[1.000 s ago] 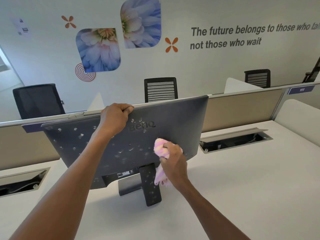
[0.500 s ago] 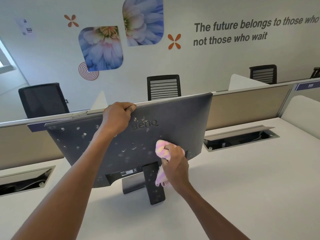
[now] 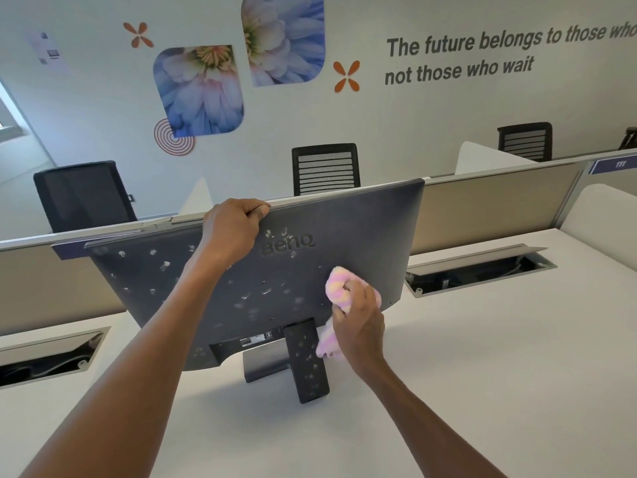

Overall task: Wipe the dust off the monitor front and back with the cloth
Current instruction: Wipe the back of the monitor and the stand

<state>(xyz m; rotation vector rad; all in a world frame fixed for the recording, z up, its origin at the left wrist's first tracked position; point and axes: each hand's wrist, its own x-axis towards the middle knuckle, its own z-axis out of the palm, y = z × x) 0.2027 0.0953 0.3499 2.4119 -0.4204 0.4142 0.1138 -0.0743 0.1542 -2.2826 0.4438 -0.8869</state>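
A white desk [image 3: 482, 391] fills the lower frame. At centre stands the dark grey flat monitor [image 3: 362, 229], its dust-spotted back facing you. Your left hand [image 3: 231, 229] curls over its top edge, gripping it. Your right hand [image 3: 358, 326] clutches the bunched pink-and-yellow fluffy cloth [image 3: 339, 288] against the monitor's lower right back.

Monitor [image 3: 362, 229] shows back only; screen side faces away, unseen. Left hand [image 3: 232, 229] fingertips go over top edge, hidden. Cloth [image 3: 339, 291] partly buried under right hand [image 3: 358, 326]. Stand [image 3: 306, 363] base mostly behind its neck. Wall lettering [image 3: 499, 53] cut by right edge. Label [image 3: 256, 339] txt too small to read.
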